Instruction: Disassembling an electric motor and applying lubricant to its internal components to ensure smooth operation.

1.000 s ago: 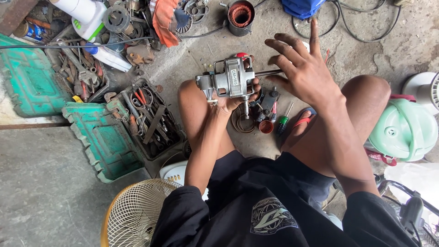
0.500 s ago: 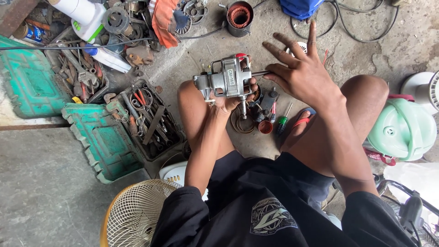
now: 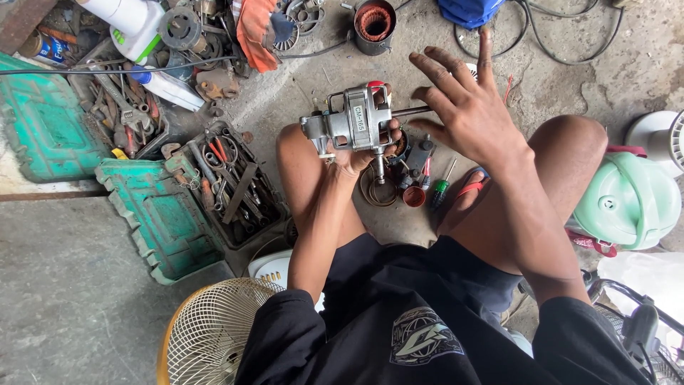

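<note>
Grey metal forms the casing of the motor (image 3: 354,121), which is held up above the concrete floor (image 3: 85,285), between the knees. It is gripped from below by the left hand (image 3: 356,153), whose fingers are curled around its underside and far end. A thin shaft (image 3: 410,111) sticks out of the motor toward the right hand (image 3: 467,107). That hand is spread, fingers fanned and pointing away from the body; its thumb side lies at the shaft's tip, though whether the tip is pinched cannot be told.

Below the motor, on the floor, a wire coil (image 3: 377,191), a small red cap (image 3: 413,196) and a green-handled screwdriver (image 3: 442,187) are seen close together. To the left an open green toolbox (image 3: 153,214) is set, its tray (image 3: 231,185) filled with wrenches and pliers. A copper-wound stator (image 3: 375,25) stands well beyond the motor. A fan grille (image 3: 206,335) lies near the left elbow, and a pale green fan housing (image 3: 627,199) sits beside the right knee.
</note>
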